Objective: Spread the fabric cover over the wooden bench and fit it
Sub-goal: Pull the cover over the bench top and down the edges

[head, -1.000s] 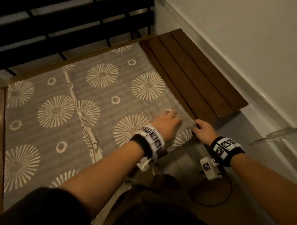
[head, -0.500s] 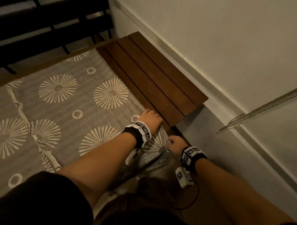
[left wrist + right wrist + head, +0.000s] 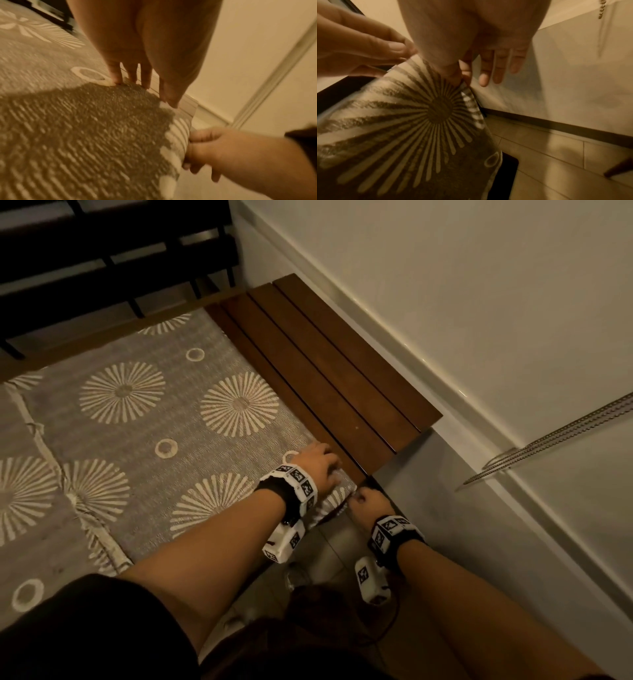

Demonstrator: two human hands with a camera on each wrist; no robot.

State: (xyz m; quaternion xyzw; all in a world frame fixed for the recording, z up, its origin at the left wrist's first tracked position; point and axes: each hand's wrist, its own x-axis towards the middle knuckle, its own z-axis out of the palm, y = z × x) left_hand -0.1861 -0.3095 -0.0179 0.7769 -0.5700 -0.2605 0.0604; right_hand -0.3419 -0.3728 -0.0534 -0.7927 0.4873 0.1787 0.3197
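The grey woven fabric cover with cream sunburst and ring motifs [image 3: 144, 419] lies flat over most of the dark brown slatted wooden bench [image 3: 329, 371], its right edge stopping short so several slats stay bare beside the pale wall [image 3: 479, 302]. The left hand [image 3: 317, 462] presses straight fingers on the cover's near corner, probably to pin it. The right hand [image 3: 370, 503], thumb and forefinger pinching the hanging edge, looks set to draw it taut.
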